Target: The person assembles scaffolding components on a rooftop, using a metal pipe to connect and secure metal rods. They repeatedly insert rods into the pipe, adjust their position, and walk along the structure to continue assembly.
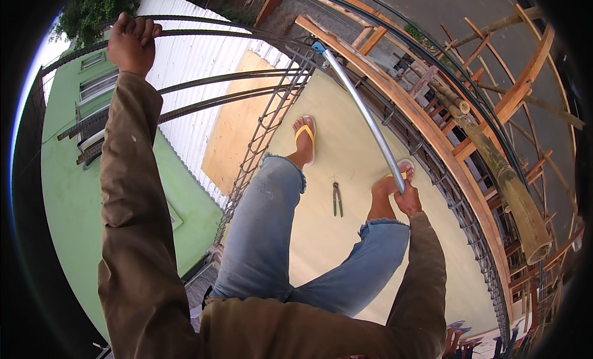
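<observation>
At the upper left, my raised left hand (133,47) is closed around the end part of a ribbed steel rebar (207,33). My right hand (407,200) grips the lower end of a long silver metal pipe (364,115). A blue end piece (318,47) caps the pipe's far end, close to the tied rebar cage (302,66). A pair of pincers (336,200) with green handles lies on the pale board floor (327,248) between my feet. I stand in yellow-strapped flip-flops, one foot on either side of it.
More rebars (228,75) jut leftward from the cage. Long rebar cages (460,204) and a wooden beam (457,174) run along the right edge, with bamboo poles (506,192) and timber scaffolding beyond. On the left are a green wall (142,211) and white corrugated sheets (185,69).
</observation>
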A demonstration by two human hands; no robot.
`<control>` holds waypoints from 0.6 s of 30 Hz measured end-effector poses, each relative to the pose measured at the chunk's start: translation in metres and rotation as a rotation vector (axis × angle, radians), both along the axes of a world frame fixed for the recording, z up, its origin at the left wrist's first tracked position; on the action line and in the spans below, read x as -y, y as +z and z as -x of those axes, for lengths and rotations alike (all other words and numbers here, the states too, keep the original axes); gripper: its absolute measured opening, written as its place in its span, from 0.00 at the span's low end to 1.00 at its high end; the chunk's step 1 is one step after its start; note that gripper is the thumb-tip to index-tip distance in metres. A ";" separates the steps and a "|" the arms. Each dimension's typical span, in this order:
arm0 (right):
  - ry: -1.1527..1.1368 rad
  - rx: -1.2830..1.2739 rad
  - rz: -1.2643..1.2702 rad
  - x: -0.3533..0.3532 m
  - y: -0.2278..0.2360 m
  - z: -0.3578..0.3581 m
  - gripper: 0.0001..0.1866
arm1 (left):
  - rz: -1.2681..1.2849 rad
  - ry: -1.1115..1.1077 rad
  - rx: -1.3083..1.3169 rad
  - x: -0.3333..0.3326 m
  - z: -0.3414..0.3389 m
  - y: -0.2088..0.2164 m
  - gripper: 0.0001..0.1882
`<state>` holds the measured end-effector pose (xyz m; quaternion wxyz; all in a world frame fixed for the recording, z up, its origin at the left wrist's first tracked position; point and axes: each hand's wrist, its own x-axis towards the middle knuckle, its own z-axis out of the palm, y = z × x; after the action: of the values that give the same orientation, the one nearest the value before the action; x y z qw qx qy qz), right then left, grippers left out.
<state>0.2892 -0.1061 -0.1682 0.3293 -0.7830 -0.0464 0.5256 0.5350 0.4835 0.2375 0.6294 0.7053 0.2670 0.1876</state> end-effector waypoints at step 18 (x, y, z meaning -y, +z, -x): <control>-0.083 0.030 0.203 -0.061 0.083 0.013 0.17 | -0.212 0.111 -0.076 -0.035 -0.039 0.000 0.25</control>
<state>0.2758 -0.0455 -0.0850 0.2690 -0.8215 0.0348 0.5015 0.5736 0.5184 0.2373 0.5292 0.7586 0.3079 0.2227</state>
